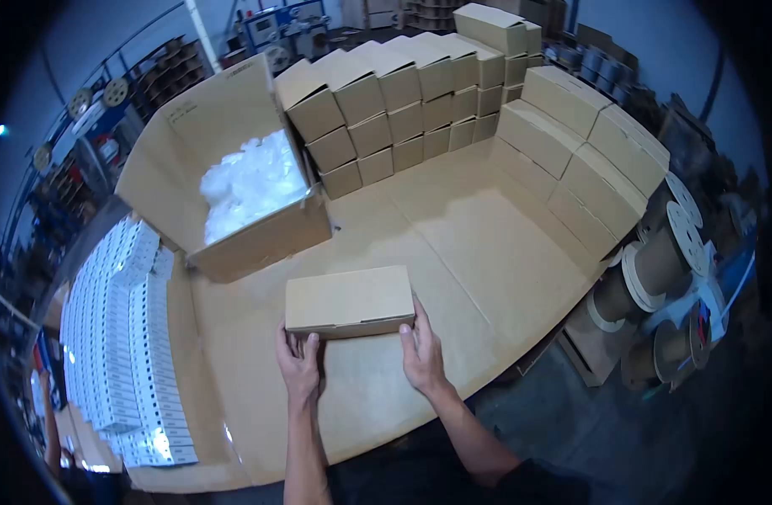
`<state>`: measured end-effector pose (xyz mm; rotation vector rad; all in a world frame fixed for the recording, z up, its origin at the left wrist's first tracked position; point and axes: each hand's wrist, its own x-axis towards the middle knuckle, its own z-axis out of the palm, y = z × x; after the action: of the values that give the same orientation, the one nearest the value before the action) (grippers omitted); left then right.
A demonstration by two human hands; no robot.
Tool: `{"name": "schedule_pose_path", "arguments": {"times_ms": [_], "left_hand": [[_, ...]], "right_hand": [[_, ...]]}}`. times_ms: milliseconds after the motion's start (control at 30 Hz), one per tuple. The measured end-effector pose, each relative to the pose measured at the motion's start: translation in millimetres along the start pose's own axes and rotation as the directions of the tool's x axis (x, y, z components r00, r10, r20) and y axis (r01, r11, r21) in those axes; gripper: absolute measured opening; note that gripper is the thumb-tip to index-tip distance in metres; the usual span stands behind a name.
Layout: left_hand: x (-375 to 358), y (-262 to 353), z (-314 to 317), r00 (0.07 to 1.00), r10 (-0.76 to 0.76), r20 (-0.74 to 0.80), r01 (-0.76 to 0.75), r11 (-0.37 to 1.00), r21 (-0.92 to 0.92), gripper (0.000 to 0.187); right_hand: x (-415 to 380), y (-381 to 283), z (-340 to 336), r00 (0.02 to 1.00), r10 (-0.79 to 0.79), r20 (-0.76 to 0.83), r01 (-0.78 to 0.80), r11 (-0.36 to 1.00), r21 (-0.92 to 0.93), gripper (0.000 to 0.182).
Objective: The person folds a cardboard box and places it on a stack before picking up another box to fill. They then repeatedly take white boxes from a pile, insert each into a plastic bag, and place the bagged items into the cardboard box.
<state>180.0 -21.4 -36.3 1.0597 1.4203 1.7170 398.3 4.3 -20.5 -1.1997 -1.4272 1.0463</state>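
A closed brown cardboard box [350, 299] is between my hands, over the front middle of the cardboard-covered table [386, 227]. My left hand [300, 364] grips its left end, thumb at the front lower edge and the other fingers partly hidden beneath. At the opposite end, my right hand [421, 349] holds the lower right corner, thumb in front and fingers along the side. The lid is down, with its front seam facing me.
A large open carton [268, 244] holding clear plastic bags [255, 181] stands at back left. Stacked brown boxes [407, 109] line the back, and more boxes [584, 160] the right edge. White printed small boxes [121, 337] fill the left side. Spools [647, 278] stand beyond the right edge.
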Motion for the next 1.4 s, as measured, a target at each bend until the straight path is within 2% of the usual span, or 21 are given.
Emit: {"name": "schedule_pose_path", "arguments": {"times_ms": [67,100,133,167,233,267,367,433,467,567,600,700,833,933,1033,1133,1200,1233,1267,1367,1400], "left_hand": [[31,0,40,0.994,-0.034,0.105,0.023,0.994,0.104,0.056],[51,-13,62,0.988,0.088,0.129,-0.119,0.957,0.264,0.051],[66,-24,86,0.980,0.105,0.168,-0.152,0.942,0.300,0.050],[79,-21,121,0.971,0.120,0.207,-0.185,0.927,0.327,0.050],[110,-41,188,0.941,0.151,0.304,-0.219,0.954,0.205,0.049],[123,-49,222,0.941,0.108,0.320,-0.153,0.981,0.119,0.049],[166,-82,309,0.898,0.159,0.410,-0.219,0.970,0.104,0.049],[188,-87,356,0.863,0.150,0.483,-0.194,0.980,0.041,0.049],[199,-90,376,0.844,0.147,0.515,-0.181,0.983,0.015,0.049],[229,-109,417,0.799,0.163,0.579,-0.152,0.986,-0.069,0.059],[237,-111,425,0.792,0.075,0.606,-0.131,0.990,0.049,0.058],[247,-115,445,0.786,0.257,0.562,-0.294,0.956,-0.026,0.052],[248,-115,449,0.798,0.225,0.560,-0.288,0.957,0.025,0.051],[243,-107,448,0.813,0.198,0.548,-0.267,0.963,0.048,0.051],[244,-116,452,0.812,0.283,0.510,-0.312,0.950,-0.030,0.051],[244,-113,449,0.809,0.263,0.526,-0.349,0.935,0.070,0.052],[243,-107,448,0.814,0.226,0.534,-0.294,0.955,0.043,0.051],[246,-109,449,0.792,0.294,0.536,-0.408,0.907,0.105,0.051],[246,-111,449,0.799,0.287,0.529,-0.403,0.908,0.116,0.051],[244,-113,447,0.799,0.262,0.541,-0.392,0.909,0.139,0.052],[246,-109,444,0.758,0.280,0.589,-0.428,0.895,0.125,0.056]], "right_hand": [[20,19,-26,0.992,-0.086,-0.096,0.073,0.989,-0.128,0.057],[26,27,-40,0.982,-0.121,-0.146,0.090,0.975,-0.201,0.055],[40,34,-53,0.953,-0.182,-0.242,0.114,0.956,-0.271,0.053],[52,39,-71,0.937,-0.127,-0.326,0.028,0.956,-0.292,0.050],[87,52,-109,0.881,-0.103,-0.462,-0.061,0.943,-0.327,0.046],[105,54,-128,0.858,-0.076,-0.508,-0.121,0.932,-0.343,0.043],[153,67,-177,0.769,-0.054,-0.636,-0.242,0.897,-0.369,0.037],[183,76,-204,0.704,-0.121,-0.700,-0.240,0.887,-0.395,0.033],[193,72,-214,0.705,0.015,-0.709,-0.342,0.883,-0.321,0.033],[211,86,-220,0.644,-0.105,-0.758,-0.267,0.897,-0.352,0.034],[213,90,-221,0.650,-0.142,-0.746,-0.264,0.878,-0.398,0.035],[221,105,-219,0.628,-0.180,-0.757,-0.214,0.895,-0.391,0.035],[225,107,-223,0.618,-0.221,-0.755,-0.208,0.880,-0.428,0.033],[225,105,-225,0.629,-0.208,-0.749,-0.195,0.891,-0.411,0.034],[226,100,-223,0.628,-0.166,-0.760,-0.243,0.886,-0.395,0.035],[227,100,-221,0.600,-0.134,-0.789,-0.253,0.903,-0.346,0.034],[226,93,-219,0.594,-0.133,-0.794,-0.258,0.903,-0.344,0.032],[225,90,-219,0.593,-0.135,-0.794,-0.257,0.903,-0.345,0.031],[227,106,-222,0.540,-0.341,-0.770,-0.144,0.863,-0.484,0.027],[224,108,-223,0.546,-0.278,-0.791,-0.123,0.906,-0.404,0.022],[224,108,-222,0.526,-0.282,-0.802,-0.179,0.886,-0.428,0.014]]}}
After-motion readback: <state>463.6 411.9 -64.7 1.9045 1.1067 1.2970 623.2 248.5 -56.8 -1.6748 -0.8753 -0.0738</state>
